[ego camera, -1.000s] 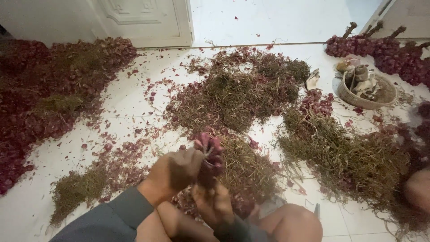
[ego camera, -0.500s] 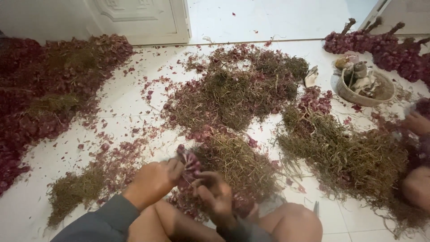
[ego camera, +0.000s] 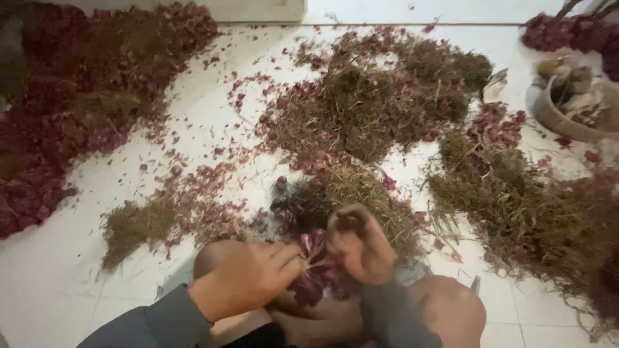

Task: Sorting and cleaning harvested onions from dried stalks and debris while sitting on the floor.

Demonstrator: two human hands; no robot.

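I see my left hand (ego camera: 248, 278) and right hand (ego camera: 361, 248) both clenched on a bunch of purple-red shallots (ego camera: 316, 274), glossy rounded bulbs, low between my knees | bunch's long axis: cannot tell, blurred | around: wiry dry roots pile (ego camera: 367, 109) on smooth white tile floor (ego camera: 51, 277); papery red skins heap (ego camera: 71, 109); round bowl (ego camera: 567, 106)
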